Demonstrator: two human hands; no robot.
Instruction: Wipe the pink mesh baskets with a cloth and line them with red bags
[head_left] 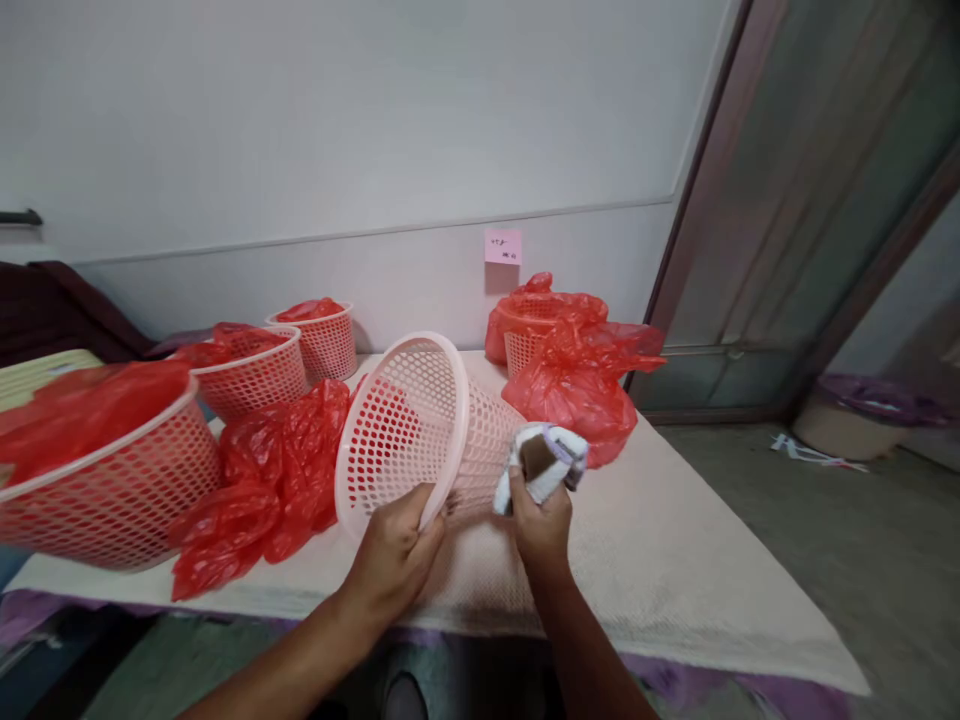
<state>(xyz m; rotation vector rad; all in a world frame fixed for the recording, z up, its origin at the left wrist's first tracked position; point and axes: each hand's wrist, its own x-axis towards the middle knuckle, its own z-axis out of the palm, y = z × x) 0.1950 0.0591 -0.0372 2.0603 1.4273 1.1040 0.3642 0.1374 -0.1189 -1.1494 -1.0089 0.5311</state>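
Observation:
A pink perforated basket (420,430) lies tipped on its side on the table, its mouth facing me and to the left. My left hand (396,555) grips the lower rim of the basket, fingers closed over it. My right hand (541,520) holds a crumpled white and brown cloth (541,462) pressed against the basket's outer wall near its base.
Loose red plastic bags (262,480) lie left of the basket. Three baskets lined with red bags (112,470) (251,370) (322,340) stand at the left. Another bagged basket (559,350) stands behind. The table (675,570) has a cream cover. A sliding door (787,230) stands at right.

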